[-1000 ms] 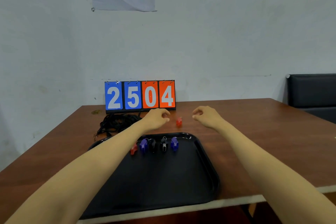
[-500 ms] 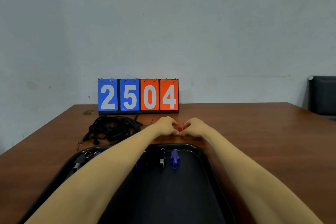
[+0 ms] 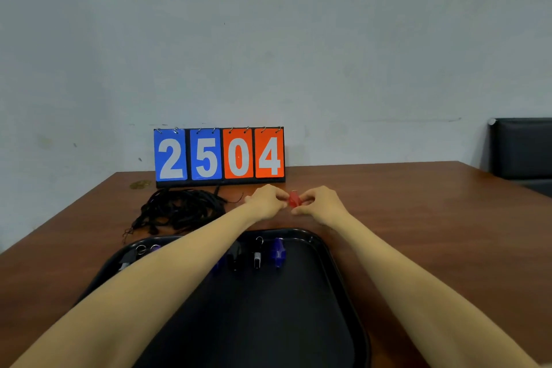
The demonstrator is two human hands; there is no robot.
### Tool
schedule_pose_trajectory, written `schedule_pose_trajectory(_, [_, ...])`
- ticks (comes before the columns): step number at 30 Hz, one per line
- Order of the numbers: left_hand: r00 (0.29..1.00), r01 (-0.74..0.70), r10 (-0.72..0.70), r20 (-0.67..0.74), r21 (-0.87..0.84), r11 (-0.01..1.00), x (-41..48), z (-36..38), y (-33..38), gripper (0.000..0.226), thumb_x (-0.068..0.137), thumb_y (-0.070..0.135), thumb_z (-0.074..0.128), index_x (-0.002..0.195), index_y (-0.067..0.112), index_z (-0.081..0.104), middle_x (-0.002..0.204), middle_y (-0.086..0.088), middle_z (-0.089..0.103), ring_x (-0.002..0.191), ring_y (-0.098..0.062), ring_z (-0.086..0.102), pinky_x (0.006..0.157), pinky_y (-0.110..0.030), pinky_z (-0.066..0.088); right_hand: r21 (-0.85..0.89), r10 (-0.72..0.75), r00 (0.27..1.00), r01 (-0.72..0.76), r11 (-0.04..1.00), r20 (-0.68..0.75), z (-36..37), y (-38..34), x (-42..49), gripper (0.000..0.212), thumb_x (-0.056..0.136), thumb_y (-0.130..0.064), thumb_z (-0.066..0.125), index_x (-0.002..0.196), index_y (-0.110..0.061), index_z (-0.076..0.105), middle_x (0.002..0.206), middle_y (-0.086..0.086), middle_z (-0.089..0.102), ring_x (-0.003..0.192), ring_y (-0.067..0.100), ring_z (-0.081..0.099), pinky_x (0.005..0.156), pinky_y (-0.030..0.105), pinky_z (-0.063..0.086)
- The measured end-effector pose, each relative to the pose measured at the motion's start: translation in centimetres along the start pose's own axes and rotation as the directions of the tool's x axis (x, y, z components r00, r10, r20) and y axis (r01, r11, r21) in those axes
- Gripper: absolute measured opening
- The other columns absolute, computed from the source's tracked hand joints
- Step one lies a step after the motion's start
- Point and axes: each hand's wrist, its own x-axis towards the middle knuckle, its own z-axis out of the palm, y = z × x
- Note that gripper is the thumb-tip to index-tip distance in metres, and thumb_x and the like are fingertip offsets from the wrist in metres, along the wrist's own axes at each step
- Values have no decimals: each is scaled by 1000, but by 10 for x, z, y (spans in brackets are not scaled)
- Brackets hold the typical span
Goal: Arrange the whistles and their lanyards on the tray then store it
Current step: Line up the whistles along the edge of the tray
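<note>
I clamp both hands' fingers [image 3: 280, 196] on the red whistle [image 3: 293, 199] beyond the tray [image 3: 337, 263], probably readying it for the row.

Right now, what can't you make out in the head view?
- Red whistle: fingers of left hand and right hand cover most of it.
- Whistles at tray back: left forearm hides several; count unclear.
- Lanyards: tangled, uncountable.
- Tray front: cut off by bottom edge.
</note>
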Motion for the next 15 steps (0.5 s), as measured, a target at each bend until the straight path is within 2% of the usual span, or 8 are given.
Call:
schedule_pose_trajectory(3, [997,-62,56,-45,-140,988,-20,-15,13,34,93,14,53,127,14,57,135,-5,55,126,-20,48,105,-33,34,-12,-48,996,48,999,-76,-16,-14,-17,33,75,-30,76,103,-14,70,104,1,69,93,13,61,83,27,47])
schedule_pose_trajectory(7, [992,-124,113,-64,-208,970,-53,-40,33,38,93,12,54,130,12,55,135,-6,55,126,-19,49,104,-29,34,-42,-93,983,87,995,-157,-39,-37,-46,35,71,-32,79,100,-14,69,92,-3,66,88,12,60,82,28,49])
schedule_pose_trajectory(11, [986,-163,161,-34,-91,982,-83,-48,48,43,91,21,57,133,14,51,135,-4,55,125,-18,49,104,-28,33,-105,-82,984,65,992,-159,-50,-52,-76,35,70,-36,79,98,-18,67,94,-5,67,92,14,63,88,35,51])
schedule_pose_trajectory(15, [988,-140,152,-36,221,965,-103,-31,46,41,90,41,53,130,29,52,133,6,55,126,-18,46,110,-47,28,-167,-41,992,20,986,-123,-38,-44,-99,28,68,-42,78,88,-25,68,93,-5,69,98,17,60,89,42,51])
